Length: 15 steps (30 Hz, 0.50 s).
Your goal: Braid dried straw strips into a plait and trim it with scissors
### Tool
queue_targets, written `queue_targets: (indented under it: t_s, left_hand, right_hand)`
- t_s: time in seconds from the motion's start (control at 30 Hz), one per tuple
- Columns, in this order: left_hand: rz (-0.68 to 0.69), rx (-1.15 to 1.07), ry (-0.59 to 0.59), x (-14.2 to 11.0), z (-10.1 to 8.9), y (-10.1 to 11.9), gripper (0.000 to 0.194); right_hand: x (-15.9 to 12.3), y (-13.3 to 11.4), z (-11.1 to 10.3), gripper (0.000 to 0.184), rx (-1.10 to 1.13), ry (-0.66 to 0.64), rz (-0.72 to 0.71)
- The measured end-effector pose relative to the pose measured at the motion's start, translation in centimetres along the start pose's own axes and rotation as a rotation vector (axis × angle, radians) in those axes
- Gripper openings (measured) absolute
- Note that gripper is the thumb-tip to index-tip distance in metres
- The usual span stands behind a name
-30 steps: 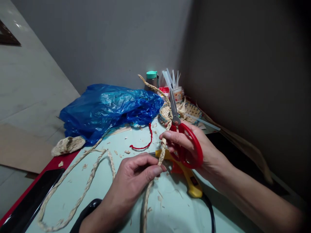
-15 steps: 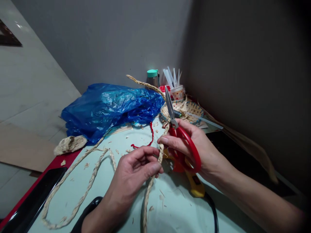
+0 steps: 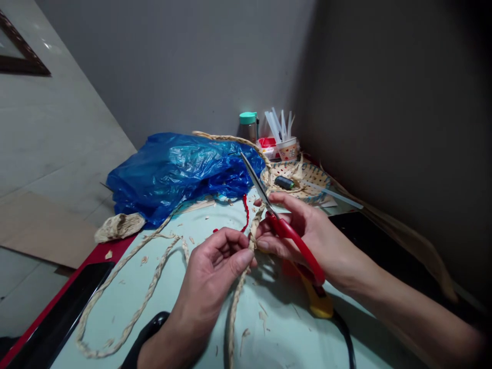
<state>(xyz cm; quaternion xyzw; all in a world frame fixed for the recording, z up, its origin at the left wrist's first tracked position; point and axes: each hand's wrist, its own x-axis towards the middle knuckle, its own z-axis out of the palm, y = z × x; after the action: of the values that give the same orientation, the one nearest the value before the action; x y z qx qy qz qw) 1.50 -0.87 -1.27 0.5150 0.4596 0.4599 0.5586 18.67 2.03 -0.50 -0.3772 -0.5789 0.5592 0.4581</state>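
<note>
My left hand (image 3: 219,271) pinches a pale braided straw cord (image 3: 235,312) between thumb and fingers. The cord hangs down towards the bottom edge and rises past my right hand, its far end arching over to the left at the back. My right hand (image 3: 311,230) is closed around red-handled scissors (image 3: 303,251), whose blades look shut and point up and to the left. The thumb and a finger of that hand also lie against the cord, just above my left fingertips. Part of the scissor handles is hidden by the fingers.
A blue plastic bag (image 3: 161,174) lies at the back left. Behind on the right are a shallow woven basket (image 3: 319,177), a cup of white sticks (image 3: 288,149) and a green-lidded bottle (image 3: 248,125). A yellow-handled tool (image 3: 321,305) with a black cable rests below my right hand.
The scissors have tilted further to the left, and my right thumb has moved down the cord, closer to my left fingertips. The view has shifted slightly. My left hand keeps its pinch.
</note>
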Motion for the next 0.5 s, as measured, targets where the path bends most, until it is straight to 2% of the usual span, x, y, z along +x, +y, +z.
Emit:
queue_targets:
  t_s: [0.17, 0.37, 0.5]
  left_hand:
    - [-0.003, -0.048, -0.019, -0.06, -0.07, -0.15, 0.012]
    - [-0.088, -0.211, -0.061, 0.08, -0.18, -0.06, 0.012]
    - [-0.085, -0.222, -0.061, 0.14, -0.16, 0.01, 0.018]
  right_hand:
    - [0.07, 0.13, -0.10, 0.053, -0.005, 0.032, 0.004]
    - [0.28, 0.13, -0.37, 0.047, 0.005, 0.069, -0.002]
    - [0.21, 0.00, -0.33, 0.043, 0.048, 0.044, 0.032]
